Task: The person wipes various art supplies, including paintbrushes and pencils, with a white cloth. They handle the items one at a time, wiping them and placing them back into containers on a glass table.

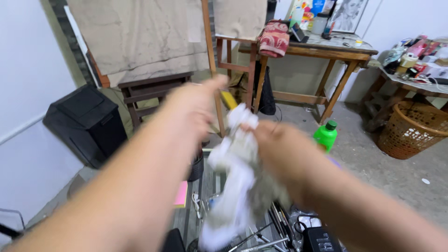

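My right hand (pixel 279 148) grips a crumpled white cloth (pixel 235 179) that hangs down in front of me, stained grey in places. My left hand (pixel 196 106) is raised just left of the cloth's top. It seems to hold something with a yellow end (pixel 228 99), but motion blur hides the grip. Both arms reach forward and are blurred.
A green bottle (pixel 325 135) stands on the concrete floor at right. A woven basket (pixel 410 128) sits by a cluttered side table. A wooden table (pixel 317 46), an easel with canvas (pixel 140 37) and a black bin (pixel 88 123) stand around. Tools and a pink pad (pixel 181 193) lie below.
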